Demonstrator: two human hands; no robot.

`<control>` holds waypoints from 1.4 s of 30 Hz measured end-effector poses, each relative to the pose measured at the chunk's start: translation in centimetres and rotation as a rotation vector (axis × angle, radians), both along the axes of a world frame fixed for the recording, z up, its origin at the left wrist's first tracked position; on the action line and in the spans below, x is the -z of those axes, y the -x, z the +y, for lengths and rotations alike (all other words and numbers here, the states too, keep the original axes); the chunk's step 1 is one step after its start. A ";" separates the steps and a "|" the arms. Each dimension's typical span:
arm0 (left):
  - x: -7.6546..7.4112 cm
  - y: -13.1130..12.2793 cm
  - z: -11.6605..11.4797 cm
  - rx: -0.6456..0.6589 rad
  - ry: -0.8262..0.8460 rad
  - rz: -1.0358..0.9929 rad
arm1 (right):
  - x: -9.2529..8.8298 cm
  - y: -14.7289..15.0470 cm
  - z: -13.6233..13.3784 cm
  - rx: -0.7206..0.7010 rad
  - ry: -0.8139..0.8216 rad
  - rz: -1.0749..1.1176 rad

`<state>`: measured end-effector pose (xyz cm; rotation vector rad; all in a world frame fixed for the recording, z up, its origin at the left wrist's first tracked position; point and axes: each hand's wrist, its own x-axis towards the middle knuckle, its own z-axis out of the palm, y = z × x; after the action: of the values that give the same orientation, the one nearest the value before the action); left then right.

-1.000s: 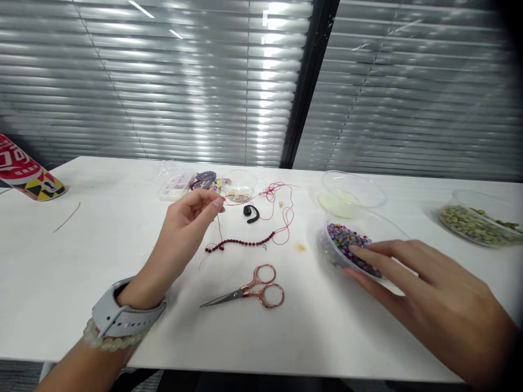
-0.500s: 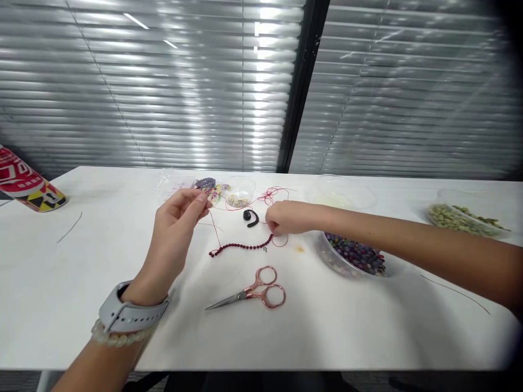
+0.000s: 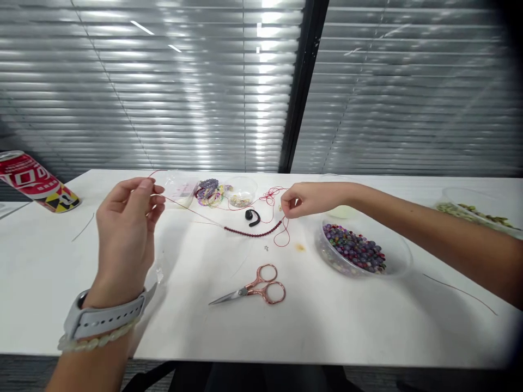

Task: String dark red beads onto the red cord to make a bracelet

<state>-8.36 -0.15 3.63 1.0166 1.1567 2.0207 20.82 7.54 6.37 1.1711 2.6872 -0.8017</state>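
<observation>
A row of dark red beads [image 3: 253, 234] hangs in a shallow curve on a thin red string [image 3: 180, 204] between my two hands. My left hand [image 3: 128, 226], wearing a grey watch and a pale bead bracelet on the wrist, pinches the string's left part. At the right end of the beads, my right hand [image 3: 302, 199] is closed on the string, with a loose loop dangling below it. A tiny star-shaped charm [image 3: 266, 248] lies on the table beneath the beads. Closer to me rest scissors [image 3: 255, 286] with rose-gold handles, blades pointing left.
A clear bowl of mixed beads [image 3: 359, 253] stands under my right forearm. Behind are a black earpiece [image 3: 253, 217], a small clear dish [image 3: 241, 193], bead strands [image 3: 207, 190] and tangled red string [image 3: 273, 194]. A red can [image 3: 36, 182] is far left; a green-filled container [image 3: 482, 209] far right.
My left hand has moved left and my right hand slightly up and right. The string is drawn out and the beads are lifted, apart from the charm.
</observation>
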 end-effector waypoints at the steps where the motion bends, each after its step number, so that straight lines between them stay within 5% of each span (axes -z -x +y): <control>1: -0.1 0.3 -0.2 0.006 0.021 0.026 | -0.2 -0.3 -0.1 0.011 0.001 0.035; 9: -1.3 -1.0 -0.5 0.088 0.024 0.424 | -2.9 -0.3 -2.2 0.071 0.064 0.330; 16: -2.2 -4.9 0.0 0.375 0.058 0.755 | -3.7 2.9 -4.7 0.103 -0.220 0.317; 28: -1.2 -6.3 2.1 0.372 0.030 0.632 | -0.8 5.5 -4.7 0.122 -0.236 0.207; 42: -1.8 -6.7 2.0 0.357 -0.007 0.613 | 0.0 6.1 -5.1 0.073 -0.168 0.159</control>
<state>-1.70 1.86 5.41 1.7799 1.1467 1.4690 14.67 2.40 6.33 1.3004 2.9052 -0.7194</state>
